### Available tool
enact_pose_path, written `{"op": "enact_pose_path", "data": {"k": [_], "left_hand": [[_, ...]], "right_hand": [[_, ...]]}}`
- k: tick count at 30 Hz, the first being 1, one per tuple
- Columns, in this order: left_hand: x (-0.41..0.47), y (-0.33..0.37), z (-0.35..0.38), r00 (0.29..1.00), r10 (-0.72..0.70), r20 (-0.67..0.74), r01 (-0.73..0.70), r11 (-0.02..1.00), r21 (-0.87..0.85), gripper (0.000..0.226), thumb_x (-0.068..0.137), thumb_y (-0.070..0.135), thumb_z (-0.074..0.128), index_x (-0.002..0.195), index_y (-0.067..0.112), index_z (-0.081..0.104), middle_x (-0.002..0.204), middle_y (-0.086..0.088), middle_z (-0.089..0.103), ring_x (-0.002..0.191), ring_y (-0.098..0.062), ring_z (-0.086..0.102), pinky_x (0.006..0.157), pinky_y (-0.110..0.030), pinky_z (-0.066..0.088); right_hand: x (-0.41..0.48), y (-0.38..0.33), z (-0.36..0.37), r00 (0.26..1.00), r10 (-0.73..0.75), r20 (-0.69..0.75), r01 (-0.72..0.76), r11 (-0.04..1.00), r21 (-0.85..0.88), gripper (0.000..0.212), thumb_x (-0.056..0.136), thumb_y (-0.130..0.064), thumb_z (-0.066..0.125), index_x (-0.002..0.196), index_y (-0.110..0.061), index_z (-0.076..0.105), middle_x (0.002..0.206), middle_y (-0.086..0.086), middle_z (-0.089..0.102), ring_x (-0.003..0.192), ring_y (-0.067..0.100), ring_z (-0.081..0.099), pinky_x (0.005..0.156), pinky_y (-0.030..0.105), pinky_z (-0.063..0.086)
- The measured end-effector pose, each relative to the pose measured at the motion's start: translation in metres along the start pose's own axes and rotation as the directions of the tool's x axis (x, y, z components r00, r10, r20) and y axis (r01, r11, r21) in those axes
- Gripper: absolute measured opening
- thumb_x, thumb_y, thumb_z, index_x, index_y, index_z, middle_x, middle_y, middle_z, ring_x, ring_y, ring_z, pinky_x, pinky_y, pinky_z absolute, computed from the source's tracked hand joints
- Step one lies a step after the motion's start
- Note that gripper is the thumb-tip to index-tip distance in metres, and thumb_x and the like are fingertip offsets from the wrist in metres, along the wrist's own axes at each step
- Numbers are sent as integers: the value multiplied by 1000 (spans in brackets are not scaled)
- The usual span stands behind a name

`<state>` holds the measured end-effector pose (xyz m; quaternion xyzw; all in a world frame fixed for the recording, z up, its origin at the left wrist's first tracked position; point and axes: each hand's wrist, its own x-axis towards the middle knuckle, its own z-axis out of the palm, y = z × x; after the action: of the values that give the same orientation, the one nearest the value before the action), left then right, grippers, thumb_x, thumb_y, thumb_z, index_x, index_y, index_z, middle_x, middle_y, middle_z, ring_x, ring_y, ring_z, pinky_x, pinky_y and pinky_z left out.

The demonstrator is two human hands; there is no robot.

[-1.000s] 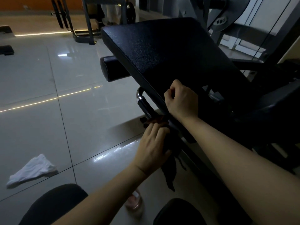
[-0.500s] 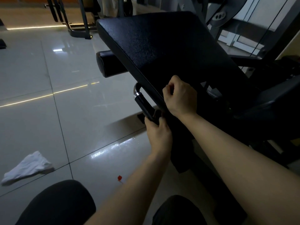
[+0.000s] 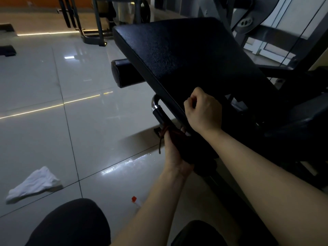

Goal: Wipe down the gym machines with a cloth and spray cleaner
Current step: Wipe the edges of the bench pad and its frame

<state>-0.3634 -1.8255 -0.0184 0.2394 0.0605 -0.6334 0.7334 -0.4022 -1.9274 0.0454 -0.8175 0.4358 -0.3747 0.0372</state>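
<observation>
Your left hand (image 3: 174, 153) grips a dark cloth (image 3: 193, 148), bunched around the lower end of the machine's black handle (image 3: 159, 115), just below its chrome bend. Your right hand (image 3: 204, 110) rests with curled fingers on the near edge of the slanted black pad (image 3: 177, 59); whether it grips that edge, you cannot tell. A round roller pad (image 3: 124, 73) juts out beneath the pad's left side. On the glossy floor (image 3: 71, 121) a crumpled white cloth (image 3: 33, 185) lies well to your left, and a small red tip (image 3: 134, 198) shows beside your left forearm.
</observation>
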Motion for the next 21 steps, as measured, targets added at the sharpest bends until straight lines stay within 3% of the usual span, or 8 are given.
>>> {"op": "enact_pose_path", "data": {"k": [2, 4, 7, 10, 11, 17, 19, 21], "left_hand": [[0, 2, 4, 997, 47, -62, -38, 990, 134, 45, 97, 57, 57, 93, 14, 68, 82, 0, 62, 73, -15, 63, 74, -29, 53], [1, 2, 5, 949, 255, -187, -129, 852, 507, 40, 105, 48, 45, 107, 13, 66, 91, -1, 65, 81, -19, 65, 72, -33, 53], [-3, 15, -2, 860, 509, -31, -206, 401, 893, 29, 108, 31, 38, 105, 14, 61, 90, -1, 68, 83, -22, 69, 62, -27, 51], [-14, 46, -10, 862, 450, 232, -211, -96, 973, 24, 102, 15, 42, 88, 12, 61, 80, -1, 67, 73, -23, 65, 58, -31, 45], [-19, 58, -12, 843, 467, 268, -210, -175, 962, 23, 99, 11, 44, 85, 10, 62, 80, -3, 68, 75, -27, 64, 61, -34, 47], [-15, 95, 5, 534, 777, 333, -539, 9, 842, 25, 100, 9, 57, 123, 15, 53, 94, 5, 60, 85, -4, 58, 75, -16, 48], [16, 86, 13, 617, 766, 182, -450, 154, 880, 50, 99, 24, 60, 143, 13, 38, 121, -7, 53, 107, -15, 55, 96, -26, 46], [45, 73, 21, 747, 656, -111, -244, 425, 872, 64, 97, 43, 55, 150, 16, 31, 141, -14, 45, 123, -30, 52, 109, -44, 45]], "right_hand": [[0, -1, -1, 1000, -3, 4, 3, 1000, -8, 14, 93, -28, 53, 83, -20, 48, 70, -9, 50, 59, 13, 47, 57, 27, 29], [0, -3, -2, 1000, -3, 15, 3, 1000, -9, 15, 94, -28, 53, 83, -21, 47, 70, -8, 51, 60, 14, 47, 57, 27, 28], [0, -2, -3, 1000, -4, 23, 4, 1000, -19, 15, 94, -29, 52, 82, -21, 46, 70, -7, 53, 60, 15, 49, 56, 28, 30], [1, -3, -2, 1000, -3, 24, 3, 1000, -28, 15, 94, -28, 53, 82, -20, 46, 70, -6, 52, 60, 14, 48, 55, 28, 28], [0, -3, -2, 1000, 2, 28, -1, 999, -33, 15, 94, -27, 53, 82, -20, 46, 70, -6, 52, 60, 14, 47, 55, 28, 26], [2, -3, -2, 999, 21, 37, -20, 999, -26, 16, 93, -26, 54, 80, -20, 46, 65, -10, 47, 54, 5, 43, 49, 25, 24], [1, -3, -2, 1000, 12, 18, -12, 999, -32, 16, 92, -26, 55, 80, -20, 46, 67, -8, 50, 56, 13, 49, 52, 28, 31], [2, -2, -1, 1000, 6, 12, -5, 998, -57, 15, 92, -26, 54, 81, -20, 46, 69, -5, 52, 60, 18, 50, 55, 30, 32]]}}
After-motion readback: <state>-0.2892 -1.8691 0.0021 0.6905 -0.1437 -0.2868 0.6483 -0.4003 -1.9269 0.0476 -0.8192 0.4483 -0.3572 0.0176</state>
